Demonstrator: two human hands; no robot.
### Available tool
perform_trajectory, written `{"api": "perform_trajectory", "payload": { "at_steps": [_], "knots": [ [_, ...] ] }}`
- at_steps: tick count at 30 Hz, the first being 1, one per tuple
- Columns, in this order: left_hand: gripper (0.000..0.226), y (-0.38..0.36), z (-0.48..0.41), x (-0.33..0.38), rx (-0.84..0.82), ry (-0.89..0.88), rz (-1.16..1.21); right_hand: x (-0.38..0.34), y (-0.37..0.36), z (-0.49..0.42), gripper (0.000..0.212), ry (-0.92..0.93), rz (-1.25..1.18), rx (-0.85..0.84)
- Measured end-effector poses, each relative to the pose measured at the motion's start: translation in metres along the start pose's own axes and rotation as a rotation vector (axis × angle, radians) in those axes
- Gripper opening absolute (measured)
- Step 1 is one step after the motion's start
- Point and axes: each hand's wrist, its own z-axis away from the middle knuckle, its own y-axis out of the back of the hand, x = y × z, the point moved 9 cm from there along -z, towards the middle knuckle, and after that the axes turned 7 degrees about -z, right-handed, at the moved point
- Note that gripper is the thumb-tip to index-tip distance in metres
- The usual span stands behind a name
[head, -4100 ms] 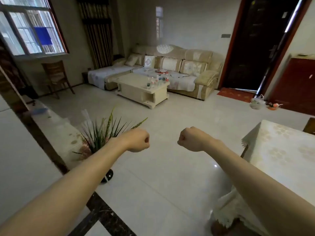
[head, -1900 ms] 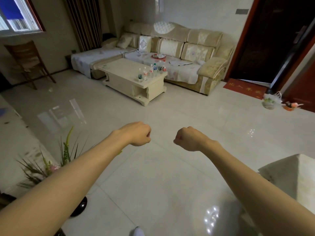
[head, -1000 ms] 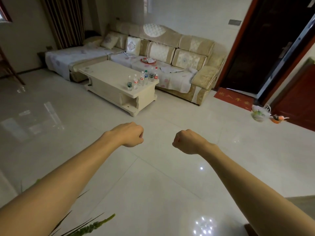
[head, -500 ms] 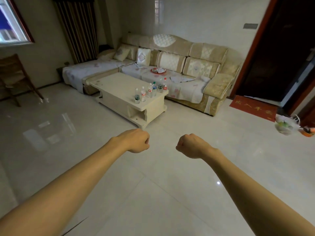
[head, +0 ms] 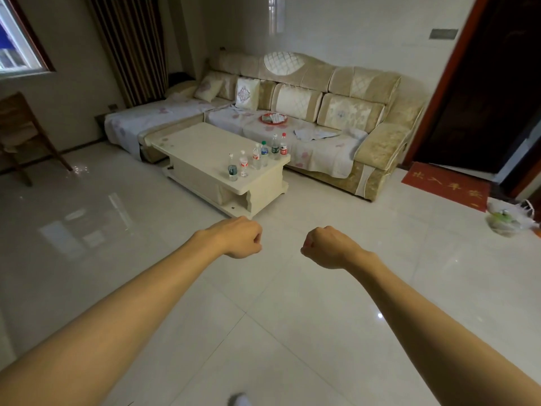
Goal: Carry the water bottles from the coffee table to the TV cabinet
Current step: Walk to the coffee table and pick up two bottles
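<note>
— Bottles (head: 256, 157): where, from the fingers?
— Ahead of them and well apart, six in an upright row along the table (head: 199, 145) end nearest the fists. Clear plastic, with red or dark labels and white, green and red caps.
— And the fingers?
— Curled tight on both hands. The left hand (head: 241, 240) is a fist, its fingers (head: 255, 240) tucked under, holding nothing. The right hand (head: 326, 247) is the same, its fingers (head: 306, 247) folded in, touching nothing. The fists are near each other, apart, with the floor (head: 281, 288) below.
— Beyond the bottles?
— A sofa (head: 336, 112) sits just behind the table. Off to the right of the right fingers lie a red mat (head: 445, 189) and a bag (head: 509, 218).
</note>
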Motion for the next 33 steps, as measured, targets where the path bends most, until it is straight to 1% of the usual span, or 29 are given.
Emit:
{"api": "perform_trajectory", "payload": {
  "at_steps": [10,14,17,20,24,30,33],
  "knots": [
    [0.020,0.018,-0.104,-0.054,0.014,-0.025,0.056,0.009,0.018,-0.114,0.033,-0.034,0.020,-0.019],
    [0.014,0.031,-0.155,-0.090,0.027,-0.033,0.076,0.002,0.034,-0.171,0.032,-0.034,0.047,-0.026],
    [0.022,0.035,-0.189,-0.115,0.019,-0.042,0.057,-0.003,0.045,-0.209,0.030,-0.040,0.055,-0.016],
    [0.025,0.041,-0.217,-0.134,0.007,-0.039,0.057,-0.003,0.050,-0.240,0.030,-0.045,0.055,-0.015],
    [0.015,0.050,-0.248,-0.146,0.004,-0.052,0.052,0.004,0.057,-0.274,0.031,-0.059,0.039,-0.025],
    [0.018,0.067,-0.299,-0.146,-0.012,-0.086,0.032,0.020,0.069,-0.322,0.032,-0.054,0.028,-0.033],
    [0.015,0.074,-0.326,-0.147,-0.016,-0.073,0.029,0.033,0.079,-0.348,0.031,-0.047,0.031,-0.028]
  ]
}}
